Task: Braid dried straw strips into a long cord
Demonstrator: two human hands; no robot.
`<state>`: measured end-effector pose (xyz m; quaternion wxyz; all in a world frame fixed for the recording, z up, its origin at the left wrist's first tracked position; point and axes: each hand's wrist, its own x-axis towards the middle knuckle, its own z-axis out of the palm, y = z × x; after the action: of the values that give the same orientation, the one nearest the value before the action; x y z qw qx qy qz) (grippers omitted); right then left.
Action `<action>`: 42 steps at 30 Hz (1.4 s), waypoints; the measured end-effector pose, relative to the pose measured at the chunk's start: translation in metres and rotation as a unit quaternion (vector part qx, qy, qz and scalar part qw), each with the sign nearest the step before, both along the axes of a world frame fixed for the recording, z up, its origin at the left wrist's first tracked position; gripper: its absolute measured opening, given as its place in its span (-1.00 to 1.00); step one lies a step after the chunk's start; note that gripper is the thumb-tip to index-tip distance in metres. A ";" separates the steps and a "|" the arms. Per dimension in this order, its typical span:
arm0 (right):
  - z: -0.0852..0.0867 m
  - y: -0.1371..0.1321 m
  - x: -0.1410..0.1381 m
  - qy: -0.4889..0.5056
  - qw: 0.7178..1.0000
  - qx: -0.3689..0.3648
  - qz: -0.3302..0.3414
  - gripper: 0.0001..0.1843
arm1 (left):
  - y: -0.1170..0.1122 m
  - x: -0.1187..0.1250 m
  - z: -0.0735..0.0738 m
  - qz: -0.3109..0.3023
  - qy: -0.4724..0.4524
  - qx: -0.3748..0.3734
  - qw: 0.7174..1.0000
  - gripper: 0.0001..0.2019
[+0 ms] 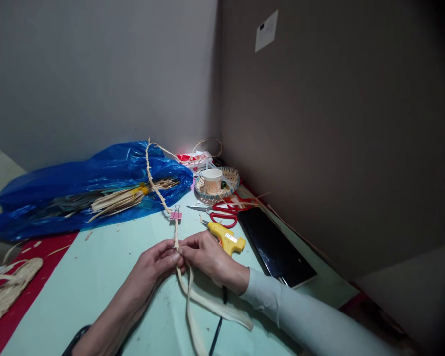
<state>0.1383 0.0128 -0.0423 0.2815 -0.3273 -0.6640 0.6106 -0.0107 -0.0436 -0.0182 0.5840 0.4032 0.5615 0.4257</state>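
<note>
Head view: the pink binder clip is the landmark. The label on the yellow glue gun, right of the clip and nearer, is too small to read; print on the red-and-white packet, beyond the clip, is likewise illegible. The cord is pale, narrow and rough-edged. It passes through the clip; on the near side, two smooth flat strips trail over the counter. Fingers of the left hand and right hand pinch the cord near the clip.
</note>
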 end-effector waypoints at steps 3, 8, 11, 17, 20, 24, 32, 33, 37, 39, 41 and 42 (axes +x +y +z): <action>0.000 0.001 0.002 -0.018 1.000 0.021 -0.007 -0.71 | 0.001 0.002 -0.008 0.004 -0.029 -0.008 1.000 -0.82; 0.009 0.000 0.006 -0.052 0.996 0.066 -0.009 -0.72 | 0.002 0.000 -0.007 -0.014 -0.040 -0.021 0.999 -0.80; 0.013 -0.002 0.006 -0.079 0.992 0.101 -0.011 -0.72 | 0.002 -0.002 -0.003 -0.027 -0.075 -0.039 0.996 -0.79; 0.015 -0.007 0.008 -0.124 0.975 0.186 -0.018 -0.72 | 0.002 0.002 -0.007 -0.006 -0.068 -0.051 0.996 -0.72; 0.019 -0.009 0.010 -0.179 0.955 0.235 -0.002 -0.72 | 0.001 0.004 -0.013 0.018 0.053 -0.023 0.998 -0.67; 0.025 -0.014 0.013 -0.269 0.918 0.291 -0.011 -0.73 | -0.002 0.003 -0.016 0.043 0.172 0.007 0.984 -0.65; 0.025 -0.033 0.013 -0.262 0.897 0.357 -0.006 -0.80 | -0.006 0.010 -0.013 0.080 0.110 -0.006 0.991 -0.73; 0.024 -0.036 0.012 -0.264 0.888 0.376 -0.002 -0.82 | -0.007 0.011 -0.013 0.085 0.077 -0.024 0.993 -0.70; 0.019 -0.045 0.008 -0.299 0.833 0.464 0.040 -0.80 | -0.010 0.012 -0.017 0.095 -0.026 -0.049 0.994 -0.64; 0.017 -0.048 0.007 -0.319 0.803 0.499 0.072 -0.77 | -0.010 0.012 -0.018 0.102 -0.030 -0.051 0.993 -0.62; 0.017 -0.048 0.007 -0.315 0.792 0.514 0.095 -0.81 | -0.010 0.011 -0.018 0.106 -0.019 -0.057 0.993 -0.60; 0.018 -0.046 0.009 -0.307 0.799 0.509 0.094 -0.84 | -0.010 0.010 -0.018 0.105 -0.013 -0.058 0.993 -0.60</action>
<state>0.1469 -0.0333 -0.0242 0.1304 -0.2434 -0.9581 0.0760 -0.0007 -0.0539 -0.0364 0.5655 0.3020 0.6168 0.4568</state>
